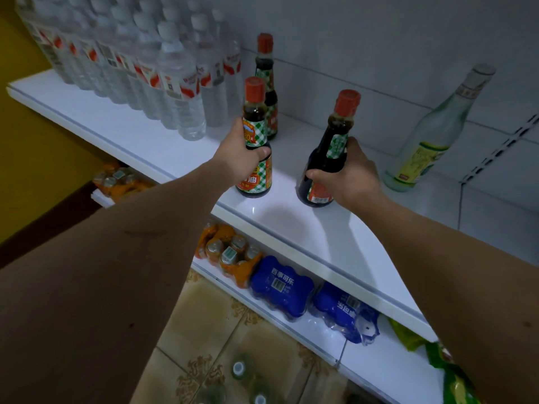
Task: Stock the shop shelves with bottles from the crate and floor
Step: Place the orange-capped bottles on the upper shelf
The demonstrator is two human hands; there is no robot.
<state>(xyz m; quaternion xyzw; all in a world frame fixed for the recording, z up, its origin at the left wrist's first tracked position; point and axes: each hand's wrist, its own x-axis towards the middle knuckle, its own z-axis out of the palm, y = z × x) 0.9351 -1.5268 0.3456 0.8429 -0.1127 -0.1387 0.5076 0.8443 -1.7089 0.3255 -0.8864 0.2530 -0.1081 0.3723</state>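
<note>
My left hand (236, 153) grips a dark sauce bottle (256, 176) with an orange cap and a green checked label; its base stands on the white shelf (291, 225). My right hand (345, 174) grips a second dark sauce bottle (329, 153), tilted a little to the right, its base near the shelf surface. A third sauce bottle (267, 68) stands behind the left one, near the back wall. Bottle tops (238, 367) show on the floor below, dim and blurred.
Several clear water bottles (172, 77) fill the shelf's left part. A pale glass bottle with a yellow label (431, 135) stands at the right. On the lower shelf lie orange drink packs (230, 255), blue cola packs (281, 287) and a green packet (443, 365). The floor is tiled.
</note>
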